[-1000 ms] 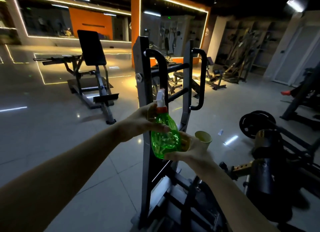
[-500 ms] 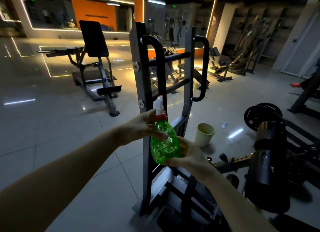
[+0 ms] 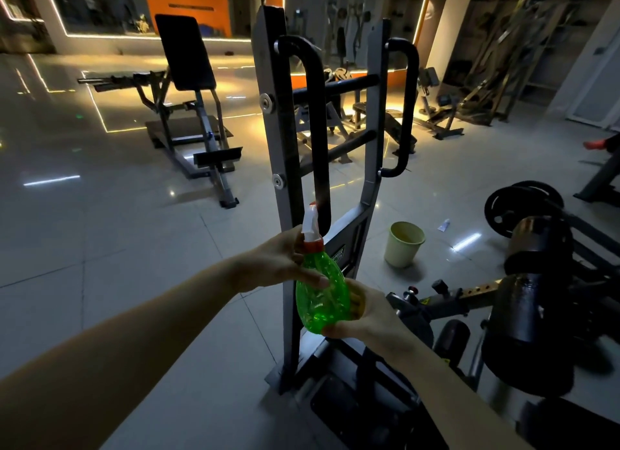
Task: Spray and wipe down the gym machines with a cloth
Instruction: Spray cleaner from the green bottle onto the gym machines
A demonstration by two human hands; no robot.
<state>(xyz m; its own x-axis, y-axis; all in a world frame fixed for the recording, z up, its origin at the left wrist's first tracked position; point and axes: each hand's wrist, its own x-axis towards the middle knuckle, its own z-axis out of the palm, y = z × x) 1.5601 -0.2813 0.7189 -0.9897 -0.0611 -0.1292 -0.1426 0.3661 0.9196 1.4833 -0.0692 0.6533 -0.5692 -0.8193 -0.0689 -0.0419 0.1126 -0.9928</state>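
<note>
A green spray bottle [image 3: 321, 298] with a white and orange trigger head is held upright in front of a grey gym machine frame [image 3: 272, 121] with black curved handles. My left hand [image 3: 283, 260] grips the bottle at its neck, thumb across the front. My right hand [image 3: 364, 313] cups the bottle's base from below and holds something yellow, perhaps a cloth [image 3: 356, 302], against it. The nozzle points at the black left handle [image 3: 313, 124], and a faint mist shows just above it.
A pale yellow bucket [image 3: 404, 245] stands on the tiled floor right of the frame. Black weight plates [image 3: 516, 208] and padded rollers [image 3: 533, 335] crowd the right side. An incline bench machine [image 3: 191, 90] stands at the back left, with bare floor between.
The view has dropped and closed in on the frame. Both hands keep the bottle between them, and a faint mist now shows at the nozzle.
</note>
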